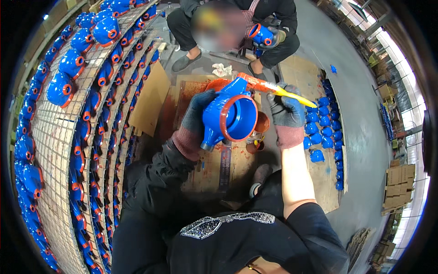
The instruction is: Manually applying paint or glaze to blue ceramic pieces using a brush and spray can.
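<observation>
My left hand (198, 112), in a grey and maroon work glove, grips the side of a blue casting (212, 119) shaped like a valve or pump body. Its wide round opening, edged in orange-red, is tilted up toward me. My right hand (287, 109), gloved alike, is closed round the yellow handle of a paintbrush (296, 97). The brush's red-coated end reaches left to the casting's upper port and seems to touch it. Below and behind the casting stand small red-brown paint pots (261, 122), partly hidden by it.
Wire-mesh racks (59, 132) holding many blue castings with red rims curve along my left. A co-worker's gloved hand (273, 39) holds a similar casting across from me. More small blue castings (324, 119) lie on cardboard at right. Paint-spattered cardboard (196, 176) covers the floor before me.
</observation>
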Motion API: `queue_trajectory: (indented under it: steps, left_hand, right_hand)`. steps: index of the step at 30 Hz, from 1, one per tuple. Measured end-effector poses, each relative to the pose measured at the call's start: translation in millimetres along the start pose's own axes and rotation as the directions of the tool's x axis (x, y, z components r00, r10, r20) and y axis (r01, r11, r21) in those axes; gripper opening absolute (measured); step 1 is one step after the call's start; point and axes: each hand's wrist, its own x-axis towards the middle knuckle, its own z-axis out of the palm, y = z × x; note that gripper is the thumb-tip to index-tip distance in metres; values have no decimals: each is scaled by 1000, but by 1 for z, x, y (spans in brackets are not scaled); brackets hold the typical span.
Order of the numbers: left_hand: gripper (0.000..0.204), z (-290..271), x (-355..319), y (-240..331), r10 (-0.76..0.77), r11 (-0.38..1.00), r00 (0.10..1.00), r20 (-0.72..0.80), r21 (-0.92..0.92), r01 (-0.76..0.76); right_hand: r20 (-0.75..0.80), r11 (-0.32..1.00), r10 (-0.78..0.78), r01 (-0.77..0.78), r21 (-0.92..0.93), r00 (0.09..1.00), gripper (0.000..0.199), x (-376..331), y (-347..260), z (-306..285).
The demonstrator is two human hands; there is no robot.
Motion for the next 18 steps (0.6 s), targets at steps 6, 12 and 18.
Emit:
queue_trajectory:
  steps: [6, 12, 18]
  left_hand:
    - [65, -18, 4, -25, 40, 856, 933, 359, -494, 153]
    - [79, -15, 9, -15, 162, 975, 947, 277, -192, -111]
    - [56, -6, 5, 15, 600, 686, 797, 72, 465, -559]
  right_hand:
    - [0, 911, 113, -104, 400, 994, 29, -4, 33, -14]
    - [-146, 944, 189, -139, 300, 971, 25, 20, 66, -34]
    - [-179, 732, 161, -239, -638, 971, 18, 34, 66, -26]
